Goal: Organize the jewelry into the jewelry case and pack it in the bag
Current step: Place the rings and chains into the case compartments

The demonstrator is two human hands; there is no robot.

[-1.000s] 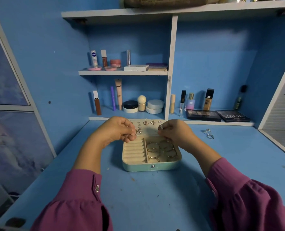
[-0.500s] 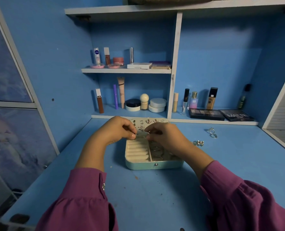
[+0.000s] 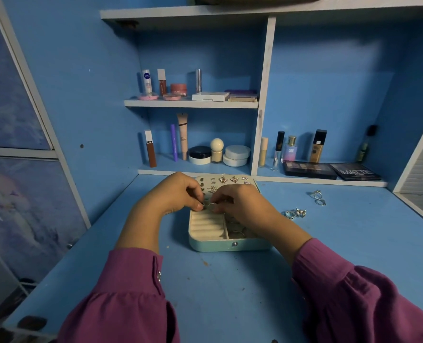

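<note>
An open mint-green jewelry case (image 3: 230, 245) lies in the middle of the blue desk. Its raised lid (image 3: 252, 182) carries several earrings. My left hand (image 3: 178, 194) is curled at the far left corner of the case, fingertips pinched at the top of the cream ring rolls (image 3: 206, 225). My right hand (image 3: 240, 204) reaches across the case and pinches a small silver ring (image 3: 211, 206) over the far end of the rolls, right beside my left fingertips. Hoops in the right compartment (image 3: 237, 234) are mostly hidden under my right hand. No bag can be made out.
Loose rings lie on the desk right of the case: a pair (image 3: 295, 213) close by and two more (image 3: 318, 198) farther back. Cosmetics line the shelves behind, with two dark palettes (image 3: 329, 170) on the low ledge. Bare desk (image 3: 230, 293) stretches toward me.
My right hand has moved left across the case with the ring, from the lid's right side to the far end of the ring rolls. My left hand has stayed at the case's far left corner.
</note>
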